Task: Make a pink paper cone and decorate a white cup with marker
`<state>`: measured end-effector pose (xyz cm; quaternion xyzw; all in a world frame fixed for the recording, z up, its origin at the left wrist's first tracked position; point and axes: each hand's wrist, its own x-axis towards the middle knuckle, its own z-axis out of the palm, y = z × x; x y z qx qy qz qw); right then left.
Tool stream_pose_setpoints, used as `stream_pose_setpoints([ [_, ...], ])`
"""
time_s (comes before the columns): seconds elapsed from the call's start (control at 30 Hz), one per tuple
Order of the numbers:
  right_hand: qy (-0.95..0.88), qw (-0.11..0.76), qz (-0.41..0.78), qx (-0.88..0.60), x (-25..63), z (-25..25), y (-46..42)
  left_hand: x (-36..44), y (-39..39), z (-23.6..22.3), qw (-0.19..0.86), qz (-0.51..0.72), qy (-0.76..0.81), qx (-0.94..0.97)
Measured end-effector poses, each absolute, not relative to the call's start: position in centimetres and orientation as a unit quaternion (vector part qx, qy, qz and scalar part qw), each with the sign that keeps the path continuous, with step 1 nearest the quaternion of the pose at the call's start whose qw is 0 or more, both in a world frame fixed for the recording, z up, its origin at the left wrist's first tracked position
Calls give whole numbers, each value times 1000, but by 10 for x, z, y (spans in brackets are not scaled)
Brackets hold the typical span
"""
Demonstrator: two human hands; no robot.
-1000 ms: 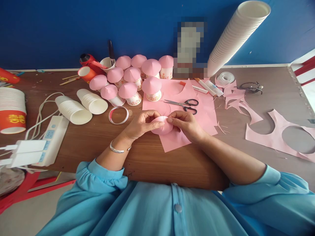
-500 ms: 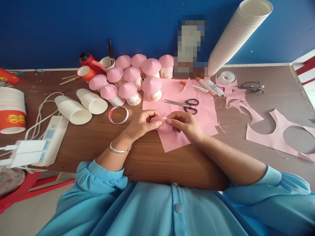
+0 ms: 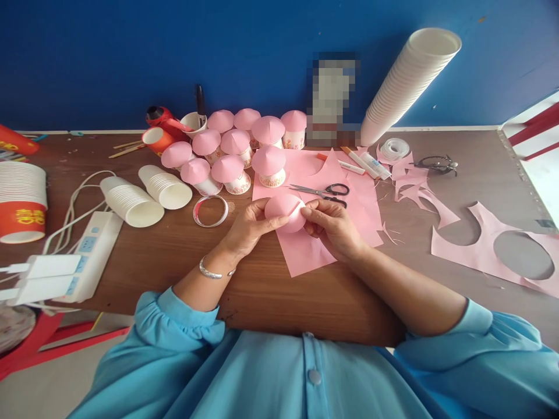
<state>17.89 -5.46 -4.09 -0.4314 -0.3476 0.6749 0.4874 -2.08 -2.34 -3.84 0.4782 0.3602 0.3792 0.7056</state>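
One pink disc: left hand, right hand pinching.

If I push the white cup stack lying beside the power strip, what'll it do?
The stack would probably roll, lying on its round side, perhaps curving, since it tapers. It might also separate, since it is nested with nothing visible binding it.

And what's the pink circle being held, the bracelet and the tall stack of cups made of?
Pink circle: probably paper or thin card, matt, with a thin, straight edge showing.
Bracelet: probably metal, polished-looking, silvery with bright glints.
Tall stack of cups: likely paper, smooth and white with a rolled-looking rim; any plastic coating can't be told.
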Motion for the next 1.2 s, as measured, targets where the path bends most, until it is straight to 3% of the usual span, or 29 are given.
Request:
stream_pose_setpoints([
  [0.3,-379,429,730,-374,178,-43,-59,-22,-19,-38,750,393,340,410],
  [0.53,-361,479,688,-408,173,-47,-60,-17,-21,-40,772,388,326,383],
  [1.2,-394,485,668,-404,177,-48,-60,-15,-24,-44,791,365,318,375],
])
